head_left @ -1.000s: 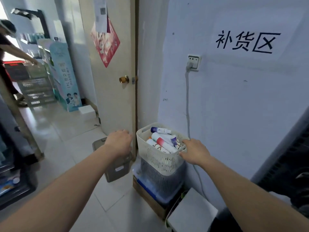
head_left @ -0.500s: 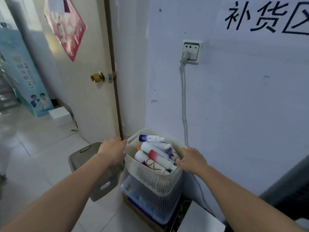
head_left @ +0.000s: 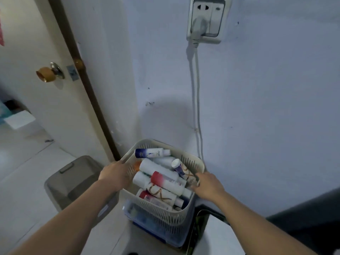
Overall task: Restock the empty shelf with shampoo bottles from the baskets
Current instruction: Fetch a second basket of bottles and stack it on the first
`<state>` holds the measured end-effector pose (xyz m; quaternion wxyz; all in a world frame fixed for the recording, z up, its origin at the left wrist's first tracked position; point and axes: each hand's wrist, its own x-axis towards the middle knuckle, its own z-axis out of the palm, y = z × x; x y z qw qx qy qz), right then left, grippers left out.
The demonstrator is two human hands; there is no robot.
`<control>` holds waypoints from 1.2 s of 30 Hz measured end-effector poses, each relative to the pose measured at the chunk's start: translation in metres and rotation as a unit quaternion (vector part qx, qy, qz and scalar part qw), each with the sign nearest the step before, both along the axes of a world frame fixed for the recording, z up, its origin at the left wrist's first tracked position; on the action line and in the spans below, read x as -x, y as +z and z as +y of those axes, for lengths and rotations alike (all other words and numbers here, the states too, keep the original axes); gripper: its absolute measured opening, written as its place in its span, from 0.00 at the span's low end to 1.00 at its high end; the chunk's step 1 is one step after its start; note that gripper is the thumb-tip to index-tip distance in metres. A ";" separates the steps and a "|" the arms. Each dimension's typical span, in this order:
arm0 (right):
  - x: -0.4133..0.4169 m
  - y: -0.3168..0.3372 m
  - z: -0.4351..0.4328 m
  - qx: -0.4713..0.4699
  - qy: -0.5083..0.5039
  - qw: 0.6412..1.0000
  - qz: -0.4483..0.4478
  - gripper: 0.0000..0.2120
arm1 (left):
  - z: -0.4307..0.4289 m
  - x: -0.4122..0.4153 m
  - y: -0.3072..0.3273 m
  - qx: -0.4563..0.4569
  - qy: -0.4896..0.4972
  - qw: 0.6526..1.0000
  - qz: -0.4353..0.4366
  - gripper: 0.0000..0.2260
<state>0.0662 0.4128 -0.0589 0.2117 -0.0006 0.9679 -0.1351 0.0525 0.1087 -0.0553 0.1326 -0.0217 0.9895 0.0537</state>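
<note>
Both arms bare, stretched fwd & down. L forearm comes in from lower left, R forearm from lower right. L hand back-up, fingers curled over left rim of basket, tips hidden. R hand back-up, fingers hooked on right rim. Hands well apart, one per side.

There is one left hand, one right hand, one white basket, and at least seven bottles.
</note>
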 end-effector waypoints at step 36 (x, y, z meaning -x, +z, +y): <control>0.030 -0.118 -0.064 0.240 -0.640 0.723 0.099 0.19 | -0.049 0.154 -0.137 -0.346 0.129 0.928 -0.045 0.11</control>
